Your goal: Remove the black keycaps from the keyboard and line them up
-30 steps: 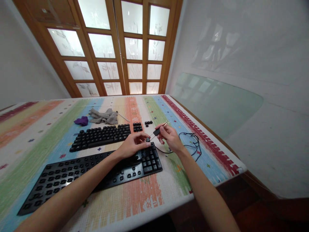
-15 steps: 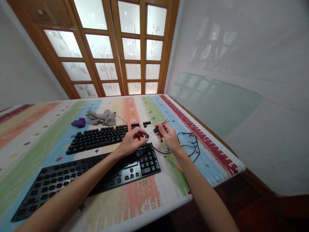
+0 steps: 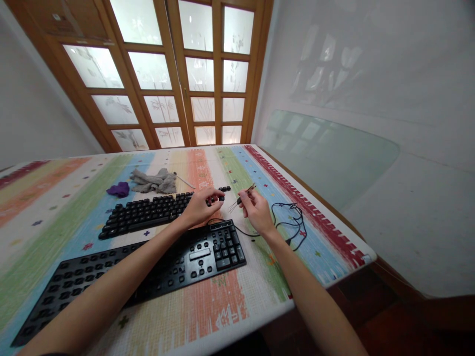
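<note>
My left hand (image 3: 202, 206) pinches a small black keycap (image 3: 221, 198) between thumb and fingers, just beyond the keyboard's top right corner. In my right hand (image 3: 257, 210) is a keycap puller with a dark handle (image 3: 239, 200) and thin wire loops (image 3: 232, 207) pointing left, apart from the keycap. Below the hands lies a black keyboard (image 3: 200, 278), its number pad still capped at the right and most other key positions bare. My left forearm hides part of it. Loose keycaps (image 3: 148, 213) stand in keyboard-like rows behind it, partly hidden by my left hand.
A grey cloth (image 3: 154, 181) and a purple cloth (image 3: 118, 189) lie at the back left, with a thin stick (image 3: 184, 180) beside them. Several keycaps (image 3: 224, 188) sit beyond my left hand. A coiled black cable (image 3: 295, 222) lies right. The striped tablecloth (image 3: 218, 316) covers the table.
My left hand has drawn back from the puller, up and left, with the keycap in its fingers. The puller's wire loops have come away from the keycap.
</note>
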`<state>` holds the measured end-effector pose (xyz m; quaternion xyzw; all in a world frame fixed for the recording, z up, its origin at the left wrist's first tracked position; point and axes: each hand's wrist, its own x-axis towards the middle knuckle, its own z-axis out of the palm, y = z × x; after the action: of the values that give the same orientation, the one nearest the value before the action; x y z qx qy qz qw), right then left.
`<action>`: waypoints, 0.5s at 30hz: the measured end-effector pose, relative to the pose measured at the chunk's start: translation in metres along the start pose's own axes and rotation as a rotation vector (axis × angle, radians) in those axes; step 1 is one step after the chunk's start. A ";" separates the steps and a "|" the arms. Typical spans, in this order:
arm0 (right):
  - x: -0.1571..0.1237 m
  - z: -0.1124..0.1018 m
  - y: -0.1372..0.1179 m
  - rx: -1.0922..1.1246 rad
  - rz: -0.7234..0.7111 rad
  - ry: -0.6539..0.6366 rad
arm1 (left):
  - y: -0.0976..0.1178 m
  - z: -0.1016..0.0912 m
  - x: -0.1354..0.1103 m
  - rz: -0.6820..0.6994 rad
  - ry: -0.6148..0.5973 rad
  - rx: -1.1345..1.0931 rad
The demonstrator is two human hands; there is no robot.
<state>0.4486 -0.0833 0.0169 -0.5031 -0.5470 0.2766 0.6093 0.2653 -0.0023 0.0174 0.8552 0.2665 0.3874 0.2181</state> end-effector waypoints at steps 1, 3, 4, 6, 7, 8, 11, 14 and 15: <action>0.000 0.000 0.001 -0.005 -0.001 0.007 | -0.004 0.002 0.005 0.012 -0.011 0.041; 0.001 0.000 0.003 -0.004 -0.002 0.019 | -0.011 0.008 0.015 0.046 -0.046 0.110; 0.001 0.000 0.004 -0.002 0.000 0.022 | -0.014 0.012 0.021 0.063 -0.063 0.141; 0.002 0.000 0.005 -0.005 0.004 0.022 | -0.020 0.020 0.030 0.082 -0.099 0.203; 0.002 0.001 0.006 -0.007 0.004 0.021 | -0.022 0.024 0.035 0.083 -0.118 0.234; 0.002 0.001 0.006 -0.007 0.003 0.021 | -0.024 0.028 0.038 0.081 -0.139 0.264; 0.002 0.001 0.005 -0.002 -0.003 0.018 | -0.030 0.037 0.047 0.066 -0.201 0.333; 0.001 0.002 0.004 0.001 -0.006 0.008 | -0.037 0.043 0.052 0.056 -0.248 0.370; 0.001 0.002 0.003 0.004 -0.008 0.005 | -0.040 0.044 0.052 0.059 -0.252 0.377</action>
<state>0.4475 -0.0805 0.0141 -0.5003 -0.5470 0.2742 0.6127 0.3175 0.0535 -0.0038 0.9299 0.2796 0.2271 0.0747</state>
